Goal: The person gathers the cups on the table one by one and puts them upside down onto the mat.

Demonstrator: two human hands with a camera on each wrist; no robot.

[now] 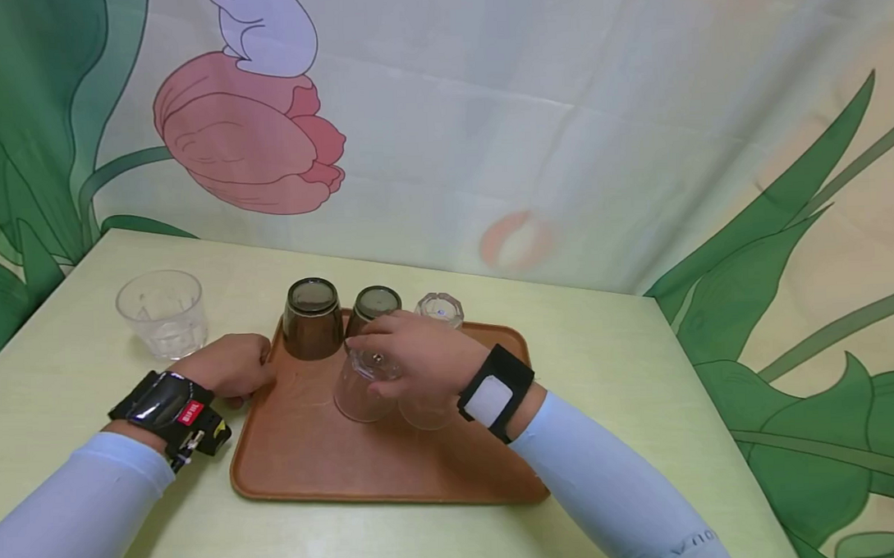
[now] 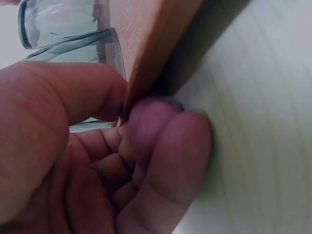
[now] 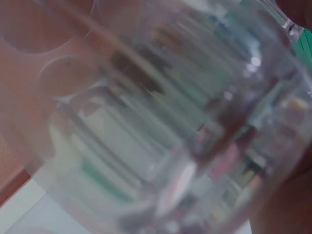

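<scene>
My left hand (image 1: 231, 364) pinches the left edge of a brown tray (image 1: 298, 457); in the left wrist view the thumb lies on the rim and the curled fingers are against its underside. With my right hand (image 1: 427, 353) I grip the base of an upside-down clear glass (image 1: 362, 401), which fills much of the right wrist view. A second clear glass (image 1: 425, 413) is partly hidden under that hand. Behind them on the tray are two dark upside-down glasses, the left one (image 1: 311, 321) and the right one (image 1: 376, 302), and another clear glass (image 1: 440, 306).
Off the tray, an upright clear glass (image 1: 163, 313) stands on the pale table (image 1: 605, 364), beyond my left hand. A printed cloth (image 1: 427, 132) with flowers and leaves hangs behind the table's far edge.
</scene>
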